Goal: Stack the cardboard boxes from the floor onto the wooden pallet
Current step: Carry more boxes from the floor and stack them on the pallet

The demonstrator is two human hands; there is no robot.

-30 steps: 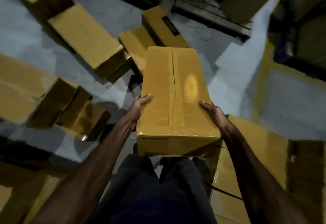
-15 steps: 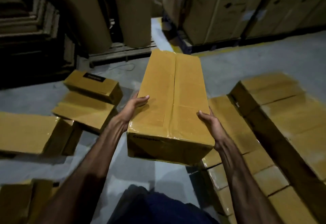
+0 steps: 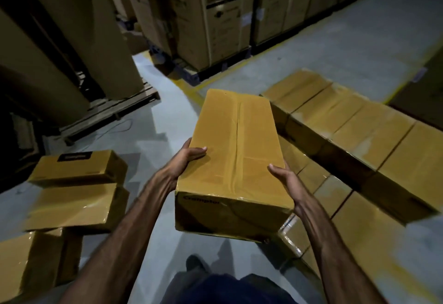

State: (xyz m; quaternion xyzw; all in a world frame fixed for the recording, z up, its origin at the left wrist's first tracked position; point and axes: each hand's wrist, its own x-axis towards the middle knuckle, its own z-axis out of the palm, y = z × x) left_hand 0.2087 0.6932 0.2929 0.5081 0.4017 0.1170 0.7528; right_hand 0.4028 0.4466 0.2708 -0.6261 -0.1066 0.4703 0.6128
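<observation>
I carry a long taped cardboard box (image 3: 236, 160) at waist height, its length pointing away from me. My left hand (image 3: 185, 160) grips its left side with the thumb on top. My right hand (image 3: 285, 179) grips the right side the same way. To the right, stacked boxes (image 3: 347, 121) lie in rows, a higher row at the back and a lower layer (image 3: 335, 196) nearer me. The pallet beneath them is hidden.
Loose boxes (image 3: 76, 184) lie on the grey floor at my left. Tall printed cartons (image 3: 215, 16) stand on pallets ahead, behind a yellow floor line. A bare wooden pallet (image 3: 115, 109) under tall cartons sits at left. My shoe (image 3: 194, 264) shows below.
I have turned right with the box held in both hands. The scattered floor boxes slid to the left and the stacked rows came into view on the right.
</observation>
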